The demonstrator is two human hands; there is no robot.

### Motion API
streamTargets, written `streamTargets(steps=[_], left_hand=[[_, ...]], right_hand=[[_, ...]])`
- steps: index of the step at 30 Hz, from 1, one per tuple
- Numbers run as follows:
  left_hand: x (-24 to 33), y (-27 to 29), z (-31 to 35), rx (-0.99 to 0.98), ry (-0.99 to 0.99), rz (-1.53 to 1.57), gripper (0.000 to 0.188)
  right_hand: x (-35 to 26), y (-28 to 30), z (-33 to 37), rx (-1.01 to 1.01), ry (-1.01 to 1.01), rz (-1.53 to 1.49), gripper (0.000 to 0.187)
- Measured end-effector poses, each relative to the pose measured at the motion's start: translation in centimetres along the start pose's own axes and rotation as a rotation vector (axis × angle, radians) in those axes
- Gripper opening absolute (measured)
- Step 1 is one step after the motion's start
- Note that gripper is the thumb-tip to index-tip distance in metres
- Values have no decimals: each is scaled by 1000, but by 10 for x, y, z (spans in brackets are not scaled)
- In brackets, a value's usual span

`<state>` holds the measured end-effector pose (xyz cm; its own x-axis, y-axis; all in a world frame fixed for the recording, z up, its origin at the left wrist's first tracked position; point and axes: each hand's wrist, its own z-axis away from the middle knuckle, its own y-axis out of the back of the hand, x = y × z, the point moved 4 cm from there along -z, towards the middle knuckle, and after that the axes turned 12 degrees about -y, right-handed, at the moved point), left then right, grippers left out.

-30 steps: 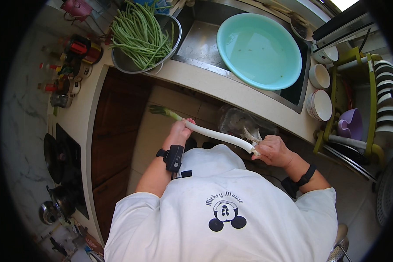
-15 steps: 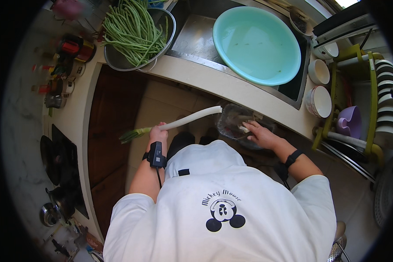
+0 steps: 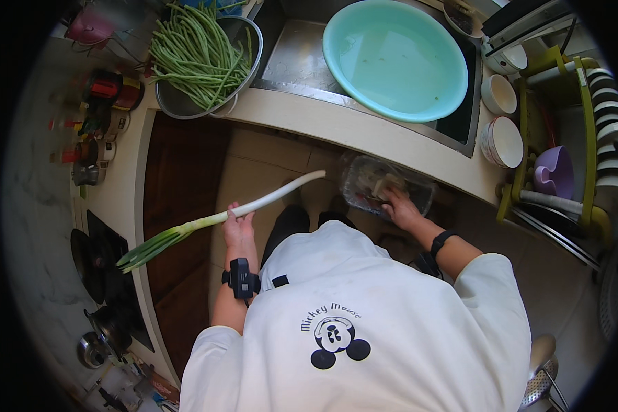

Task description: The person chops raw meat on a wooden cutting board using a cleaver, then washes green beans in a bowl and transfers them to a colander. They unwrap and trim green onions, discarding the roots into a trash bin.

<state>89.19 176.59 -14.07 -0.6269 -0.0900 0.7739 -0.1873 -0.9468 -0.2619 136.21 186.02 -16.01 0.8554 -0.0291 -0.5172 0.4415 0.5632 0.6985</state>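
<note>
My left hand [image 3: 238, 230] is closed around a long green onion [image 3: 271, 197]. Its white end points up and right, over the floor, and its green leaves reach left past the brown cabinet door. At the upper rim of a bin lined with a clear plastic bag [image 3: 421, 199], my right hand [image 3: 401, 208] reaches inside. Its fingers are bent against pale scraps [image 3: 378, 184], and their tips are partly hidden, so what they pinch is unclear.
On the counter [image 3: 302, 113] stands a metal bowl [image 3: 254, 51] heaped with long green beans [image 3: 199, 58]. A turquoise basin [image 3: 398, 113] of water sits over the sink. White bowls [image 3: 499, 95] and a green dish rack [image 3: 584, 103] are at the right; a dark stove [image 3: 123, 281] is at the left.
The green onion has slid leftward through my left hand, so more of its leaves show. My right hand has gone deeper into the bin, up and to the left.
</note>
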Motion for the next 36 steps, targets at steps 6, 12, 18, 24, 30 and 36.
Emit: streamTargets(steps=[6, 12, 18, 24, 30, 36], left_hand=[[46, -25, 67, -141, -378, -228, 31], [94, -9, 85, -277, -584, -332, 35], [130, 16, 56, -491, -774, -570, 29], [165, 1, 55, -716, -672, -591, 30], [203, -60, 71, -991, -649, -616, 34], [230, -119, 91, -1179, -706, -638, 39]], right_hand=[[57, -103, -95, -276, -52, 91, 53], [63, -98, -106, -470, -252, 215, 53], [58, -78, -79, -300, -193, 296, 47], [-10, -10, -19, 334, -322, -278, 21], [-150, 31, 16, 422, -51, -579, 9], [-333, 60, 22, -38, 242, -1082, 31]])
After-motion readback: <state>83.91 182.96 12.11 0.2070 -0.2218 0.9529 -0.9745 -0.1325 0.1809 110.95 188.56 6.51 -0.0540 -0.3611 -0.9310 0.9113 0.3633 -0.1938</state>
